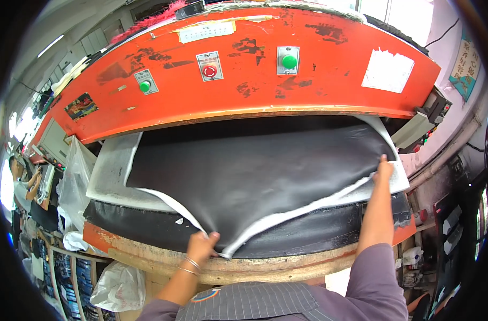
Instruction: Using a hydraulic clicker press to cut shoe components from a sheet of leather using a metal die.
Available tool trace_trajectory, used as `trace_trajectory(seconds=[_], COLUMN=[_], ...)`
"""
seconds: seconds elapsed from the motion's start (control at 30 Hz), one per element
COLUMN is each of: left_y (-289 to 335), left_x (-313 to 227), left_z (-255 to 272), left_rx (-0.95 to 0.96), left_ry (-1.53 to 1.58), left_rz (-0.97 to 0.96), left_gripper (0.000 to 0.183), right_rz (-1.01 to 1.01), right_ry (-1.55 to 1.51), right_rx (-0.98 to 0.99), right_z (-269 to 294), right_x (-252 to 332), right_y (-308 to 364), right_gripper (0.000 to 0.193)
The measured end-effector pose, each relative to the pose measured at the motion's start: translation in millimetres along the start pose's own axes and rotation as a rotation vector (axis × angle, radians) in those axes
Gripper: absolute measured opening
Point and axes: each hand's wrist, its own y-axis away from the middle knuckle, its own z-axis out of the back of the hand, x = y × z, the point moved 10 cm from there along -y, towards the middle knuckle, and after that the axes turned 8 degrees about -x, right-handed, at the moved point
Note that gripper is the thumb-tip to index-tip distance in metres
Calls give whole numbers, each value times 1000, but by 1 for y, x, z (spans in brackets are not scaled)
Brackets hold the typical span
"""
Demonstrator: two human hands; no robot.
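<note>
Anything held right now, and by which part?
Yes: the black sheet with white edging. The left hand grips its near edge, beside the lowest point; the right hand grips its right-hand edge.

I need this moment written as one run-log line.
left hand: grips black sheet near front tip | right hand: holds its right edge | sheet: partly over pale board, rear under orange machine front
</note>
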Motion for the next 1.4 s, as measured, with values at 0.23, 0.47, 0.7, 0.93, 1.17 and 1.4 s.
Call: trace_trajectory(seconds=[0.23,0.47,0.7,0.93,1.17,1.4], left_y=[9,-47,-60,-76,-96,-96], left_x=[10,37,26,10,-19,-8], left_z=[2,89,0,6,-17,-19], left_rx=[212,-125,326,272,435,398], left_ry=[315,688,608,457,529,483], left_rz=[109,150,254,165,104,77], left_gripper=[38,39,23,24,12,14], right_rz=[-248,-171,589,697,680,572], right_ry=[-527,2,1307,1098,916,1239], right_rx=[525,352,597,1036,449,530], right_z=[34,93,91,43,77,66], right_x=[-11,-9,30,23,67,5], right_y=[-84,15,230,329,278,295], right_gripper=[44,53,96,92,56,55])
